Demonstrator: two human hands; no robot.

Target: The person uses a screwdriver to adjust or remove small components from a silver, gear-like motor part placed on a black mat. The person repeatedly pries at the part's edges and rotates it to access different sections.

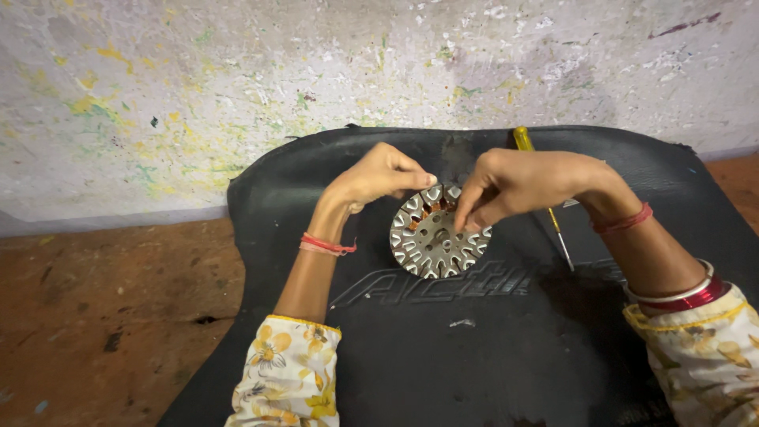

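A round silver motor stator (431, 241) with slotted teeth and some copper winding lies tilted on a black rubber mat (490, 348). My left hand (379, 178) pinches its upper left rim with thumb and fingertips. My right hand (514, 183) comes from the right, fingers bent down onto the stator's upper right teeth, near the copper wire. Both wrists wear red thread bands; the sleeves are floral.
A screwdriver (545, 198) with a yellow handle lies on the mat behind my right hand, tip toward me. The mat leans against a paint-spattered wall (237, 79). Brown dirt floor (103, 316) spreads to the left.
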